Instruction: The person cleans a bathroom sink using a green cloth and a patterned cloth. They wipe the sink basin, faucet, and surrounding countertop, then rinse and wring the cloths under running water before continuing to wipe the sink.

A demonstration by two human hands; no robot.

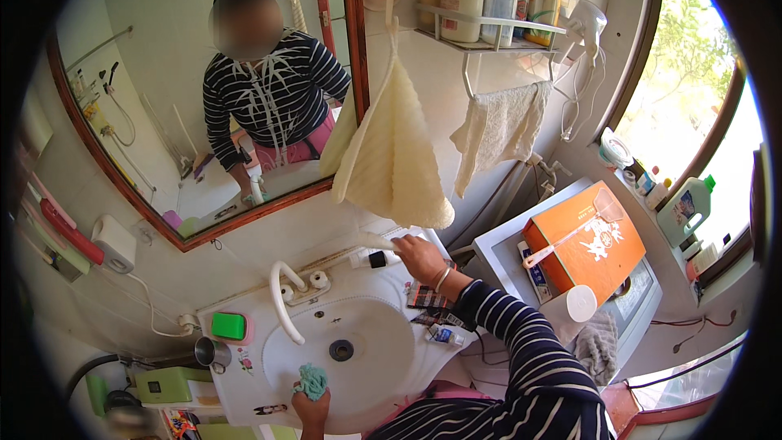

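Note:
My left hand grips a crumpled teal cloth at the near left edge of the white washbasin. Across the basin, my right hand is at the back right of the counter, its fingers around the end of a pale, tube-like item below the hanging cream towel. A white bottle with a black cap lies just beside those fingers. The white curved faucet arches over the basin between my hands. Dark packets and a small tube lie near my right wrist.
A green soap bar in a pink dish and a metal cup stand left of the basin. A wood-framed mirror and a bottle shelf are on the wall. At right, an orange box lies on a washing machine.

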